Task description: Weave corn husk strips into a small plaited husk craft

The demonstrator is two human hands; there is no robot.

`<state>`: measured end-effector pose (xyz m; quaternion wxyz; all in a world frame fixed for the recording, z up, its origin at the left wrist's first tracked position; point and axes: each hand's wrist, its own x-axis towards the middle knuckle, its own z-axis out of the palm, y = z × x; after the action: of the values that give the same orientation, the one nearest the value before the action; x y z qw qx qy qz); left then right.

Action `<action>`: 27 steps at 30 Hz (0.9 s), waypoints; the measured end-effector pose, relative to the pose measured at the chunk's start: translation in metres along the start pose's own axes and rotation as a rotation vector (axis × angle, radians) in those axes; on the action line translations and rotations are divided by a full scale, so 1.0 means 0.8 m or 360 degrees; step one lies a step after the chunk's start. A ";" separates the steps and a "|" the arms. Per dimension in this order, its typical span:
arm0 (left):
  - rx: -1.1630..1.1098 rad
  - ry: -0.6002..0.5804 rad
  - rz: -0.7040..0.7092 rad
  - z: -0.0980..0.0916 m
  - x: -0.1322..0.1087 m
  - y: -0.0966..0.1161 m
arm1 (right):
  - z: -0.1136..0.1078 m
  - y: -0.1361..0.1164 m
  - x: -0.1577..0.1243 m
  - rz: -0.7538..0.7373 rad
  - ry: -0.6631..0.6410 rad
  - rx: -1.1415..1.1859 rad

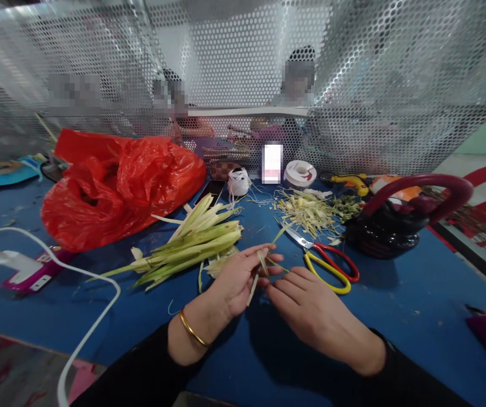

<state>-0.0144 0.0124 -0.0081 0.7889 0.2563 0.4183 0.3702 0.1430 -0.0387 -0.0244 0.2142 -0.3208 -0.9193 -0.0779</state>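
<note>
Husk strip (253, 290), narrow, flat and pale yellow-green, loops between the left hand's (240, 278) pinching fingers, just left of the scissors (308, 245). The right hand (315, 314), on the scissors' near side, curls its fingers; whether they grip the strip, I cannot tell. Streaky green corn husks (196, 249) lie farther left of the scissors.

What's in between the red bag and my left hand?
In the head view, green leaves lie in a pile between the red bag and your left hand.
</note>
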 end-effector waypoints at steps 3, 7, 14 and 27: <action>-0.0110 0.0022 -0.0014 0.001 0.000 0.003 | 0.000 0.000 -0.001 0.0025 0.0009 -0.0022; -0.0106 0.0017 0.0020 0.004 -0.001 -0.002 | -0.004 -0.006 0.000 -0.0030 0.0076 -0.0079; -0.0093 -0.0079 -0.0007 0.009 -0.001 -0.024 | 0.012 -0.019 0.004 -0.0070 0.0128 -0.0048; 0.0179 -0.0076 0.0054 0.011 -0.007 -0.017 | 0.008 0.030 -0.001 0.1650 0.0603 0.1662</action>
<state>-0.0038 -0.0011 -0.0106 0.7767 0.3160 0.4150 0.3531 0.1567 -0.0186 -0.0306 0.5016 -0.5498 -0.5158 0.4243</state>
